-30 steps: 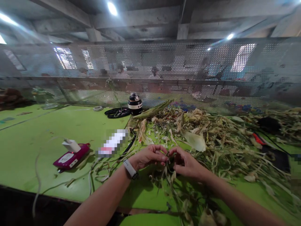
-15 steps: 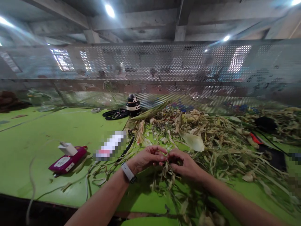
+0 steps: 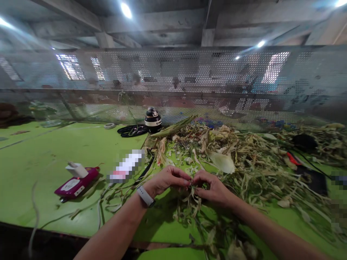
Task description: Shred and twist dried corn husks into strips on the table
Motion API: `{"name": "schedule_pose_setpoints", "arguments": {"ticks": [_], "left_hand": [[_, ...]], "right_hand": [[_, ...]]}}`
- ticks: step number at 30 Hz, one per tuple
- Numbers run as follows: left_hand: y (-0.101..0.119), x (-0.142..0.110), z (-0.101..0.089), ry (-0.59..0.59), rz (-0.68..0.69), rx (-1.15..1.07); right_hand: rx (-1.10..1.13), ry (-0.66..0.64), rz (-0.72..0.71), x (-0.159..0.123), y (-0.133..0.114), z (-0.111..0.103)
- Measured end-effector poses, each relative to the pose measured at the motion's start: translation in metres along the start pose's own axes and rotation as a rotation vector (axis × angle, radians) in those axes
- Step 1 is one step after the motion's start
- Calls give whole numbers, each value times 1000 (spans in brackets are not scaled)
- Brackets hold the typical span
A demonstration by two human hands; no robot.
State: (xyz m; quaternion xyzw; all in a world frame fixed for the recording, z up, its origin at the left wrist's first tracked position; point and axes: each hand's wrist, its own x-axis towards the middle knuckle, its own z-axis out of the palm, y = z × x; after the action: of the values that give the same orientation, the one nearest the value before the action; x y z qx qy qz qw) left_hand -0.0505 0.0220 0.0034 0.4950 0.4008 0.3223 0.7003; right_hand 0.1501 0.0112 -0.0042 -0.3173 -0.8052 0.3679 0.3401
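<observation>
My left hand (image 3: 166,180), with a grey-banded watch (image 3: 145,196) on its wrist, pinches thumb and fingers together over the front of the table. Its fingertips meet those of my right hand (image 3: 213,186), which is curled in a pinch too. Between them is a small pale-green dried plant strip (image 3: 193,190); its exact shape is partly hidden by the fingers. More withered strips (image 3: 196,207) hang or lie just below the hands. Behind them spreads a heap of dried leaves (image 3: 252,155), with a broad pale husk-like leaf (image 3: 222,161) near my right hand.
On the green table (image 3: 67,141) at left lies a magenta power strip (image 3: 77,184) with a white plug (image 3: 76,169) and cables. A blurred-out white object (image 3: 127,166) lies nearby. A black bottle-like container (image 3: 153,120) stands before a perforated screen (image 3: 168,83). A dark flat object (image 3: 314,178) lies right.
My left fingers have straightened slightly and come down closer to the right fingertips. The right hand stays almost in place, and the view has shifted a little.
</observation>
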Motion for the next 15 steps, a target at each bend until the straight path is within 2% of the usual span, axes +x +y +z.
{"name": "schedule_pose_setpoints", "arguments": {"ticks": [3,8,12,15], "left_hand": [[1,-1,0,34,61,108],[4,-7,9,164,275,445],[4,-11,16,259,455,674],[0,-11,18,293,514,755]], "right_hand": [[-39,6,24,0,-1,-1],[18,3,123,-1,-1,-3],[76,62,214,0,4,-1],[69,110,218,1,8,1]]}}
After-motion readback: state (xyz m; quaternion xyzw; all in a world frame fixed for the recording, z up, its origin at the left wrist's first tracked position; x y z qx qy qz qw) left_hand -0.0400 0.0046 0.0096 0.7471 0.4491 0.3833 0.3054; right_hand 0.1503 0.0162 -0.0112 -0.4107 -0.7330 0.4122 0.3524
